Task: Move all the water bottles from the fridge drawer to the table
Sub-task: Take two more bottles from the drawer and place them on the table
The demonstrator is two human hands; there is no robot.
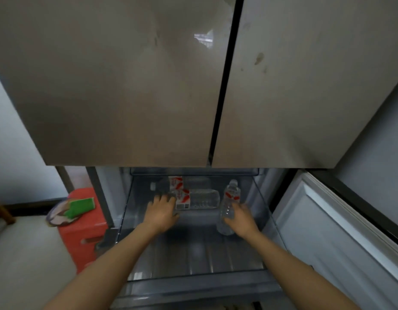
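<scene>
Water bottles, I count three, and all of them are down in the fridge drawer with both hands reaching in. The right hand has its fingers and thumb wrapped round the lower half of the standing bottle, which is tipped a bit, cap pointing away from the hand. The other two are on their sides, one behind the other, between the two hands but closer to the left one. The left hand is draped over the cap end of the near lying bottle, fingers on top of it. It's blurry there, so I honestly can't tell if it's actually gripping or just resting. The far lying bottle sits just beyond the left fingertips, touching the near one as far as I can see, cap out to the left. All three have red and white labels. Above the hands are two closed fridge doors, and one lower door hangs open off to the right of the right arm. Left of the left arm there's one red box with a green thing lying on top.
</scene>
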